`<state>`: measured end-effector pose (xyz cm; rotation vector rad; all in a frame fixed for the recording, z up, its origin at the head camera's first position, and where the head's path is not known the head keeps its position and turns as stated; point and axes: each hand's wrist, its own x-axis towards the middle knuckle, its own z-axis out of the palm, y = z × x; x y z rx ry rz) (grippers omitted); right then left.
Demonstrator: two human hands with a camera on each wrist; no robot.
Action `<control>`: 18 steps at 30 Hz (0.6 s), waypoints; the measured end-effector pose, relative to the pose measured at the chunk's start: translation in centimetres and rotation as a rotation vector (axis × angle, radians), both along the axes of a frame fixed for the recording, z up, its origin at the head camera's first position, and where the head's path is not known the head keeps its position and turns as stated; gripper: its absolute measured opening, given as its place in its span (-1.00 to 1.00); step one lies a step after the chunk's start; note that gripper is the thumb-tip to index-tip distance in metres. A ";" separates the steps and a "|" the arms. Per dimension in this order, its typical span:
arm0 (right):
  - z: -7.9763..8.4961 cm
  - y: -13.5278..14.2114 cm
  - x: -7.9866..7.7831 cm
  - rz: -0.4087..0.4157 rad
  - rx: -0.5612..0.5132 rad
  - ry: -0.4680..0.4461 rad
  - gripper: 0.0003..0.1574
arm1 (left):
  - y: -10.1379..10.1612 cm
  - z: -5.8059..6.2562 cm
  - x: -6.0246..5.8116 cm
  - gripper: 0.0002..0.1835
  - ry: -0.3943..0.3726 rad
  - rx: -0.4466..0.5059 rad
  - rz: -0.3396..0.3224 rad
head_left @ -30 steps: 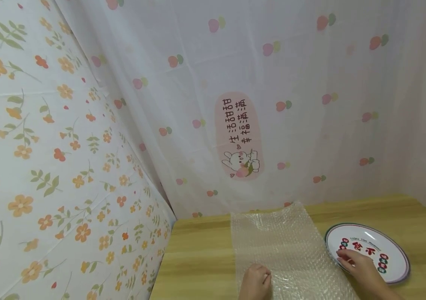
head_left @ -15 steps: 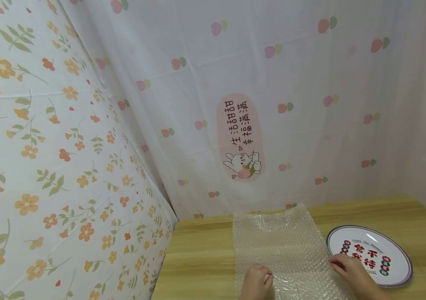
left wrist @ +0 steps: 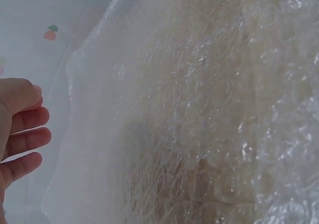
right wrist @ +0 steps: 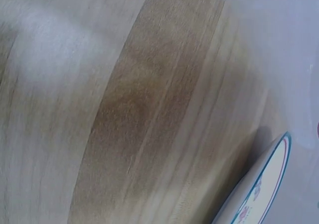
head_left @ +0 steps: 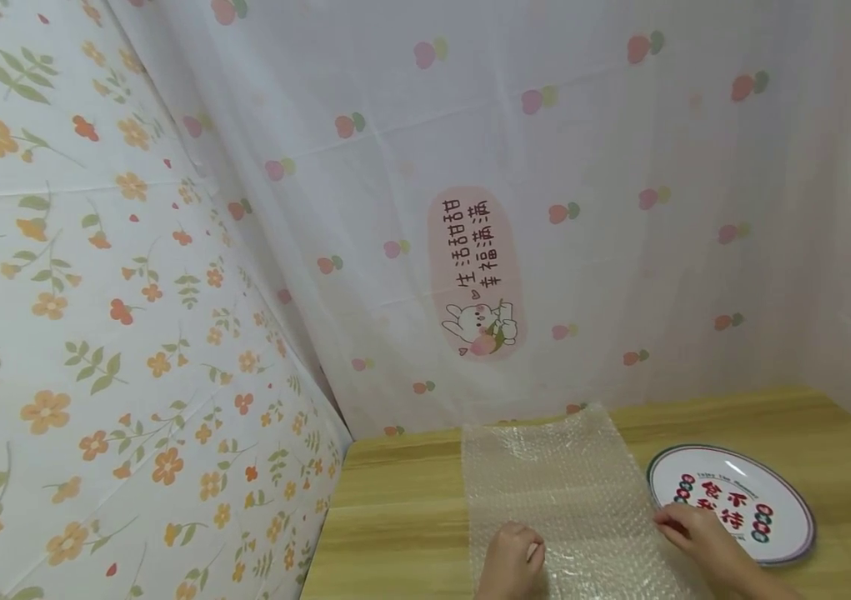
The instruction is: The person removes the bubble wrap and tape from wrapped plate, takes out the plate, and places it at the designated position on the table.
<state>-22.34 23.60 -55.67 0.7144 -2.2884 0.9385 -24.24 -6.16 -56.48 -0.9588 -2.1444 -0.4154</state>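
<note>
A sheet of bubble wrap (head_left: 553,492) lies lengthwise on the wooden table. My left hand (head_left: 509,560) is over its left part, fingers loosely curled and thumb near the index finger. In the left wrist view the left hand (left wrist: 22,129) shows at the left edge with nothing between its fingers, beside the wrap (left wrist: 199,94). My right hand (head_left: 698,537) has thumb and index fingertips together at the wrap's right edge; I cannot tell whether they pinch the film. It partly covers an oval white plate (head_left: 785,517) with red characters and a dark rim. The right wrist view shows no hand.
The wood-grain table (head_left: 395,508) reaches back to a white curtain (head_left: 605,275) printed with fruit and a rabbit. A flower-printed cloth (head_left: 132,400) hangs along the left side. In the right wrist view the plate's rim (right wrist: 286,149) stands above the tabletop (right wrist: 139,109).
My right hand has moved left from over the plate to the wrap's right edge, its thumb and index fingertips coming together. The left hand, wrap and plate stay nearly in place.
</note>
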 end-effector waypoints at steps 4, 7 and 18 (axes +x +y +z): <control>0.1 -0.2 -0.2 0.008 -0.006 0.058 -0.70 | 0.0 0.4 0.1 -0.88 0.009 -0.005 -0.001; 0.4 -0.4 -0.1 0.008 -0.003 0.056 -0.70 | 0.0 0.6 0.1 -0.89 0.001 -0.013 0.002; 1.0 -1.0 -0.5 0.046 -0.018 0.149 -0.61 | 0.0 0.7 0.1 -0.90 -0.013 -0.018 0.012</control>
